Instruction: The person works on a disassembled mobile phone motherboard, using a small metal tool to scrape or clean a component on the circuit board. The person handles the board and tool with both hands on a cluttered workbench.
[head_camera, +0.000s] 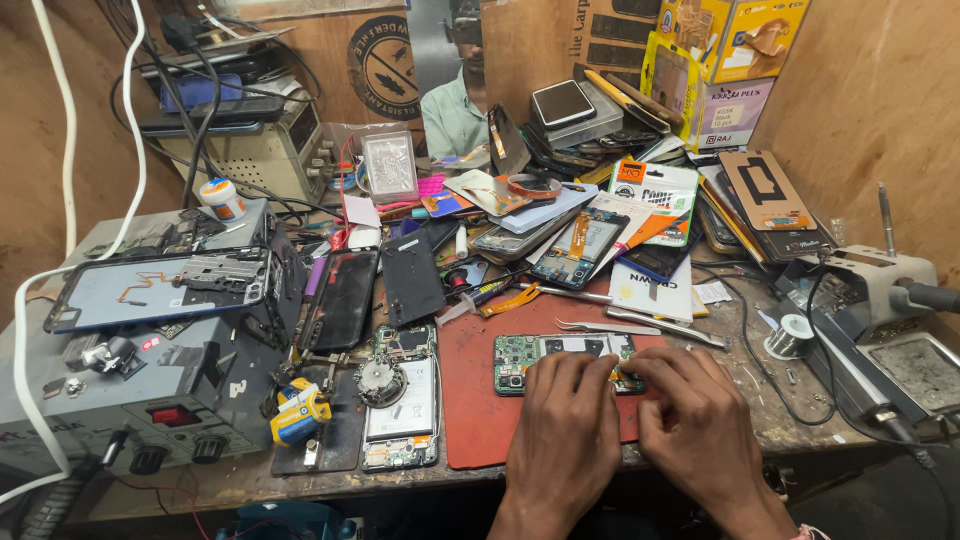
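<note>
- I take the red mat (480, 400) as my landmark: a flat, matte, rounded sheet on the scuffed wooden bench (780, 410).
- Left of the mat sits a grey metal power supply (150, 390) with black knobs.
- Far behind the mat, yellow cardboard boxes (740, 35) lean on the plywood wall; nearer, a green-and-orange packet (655, 190) lies flat.
- On the mat lies an opened phone (550, 355), its green circuit board bare.
- My left hand (565, 425) and right hand (690, 420) rest on the phone, fingers curled together, pressing its lower edge.
- Steel tweezers (620, 328) lie just behind the phone.
</note>
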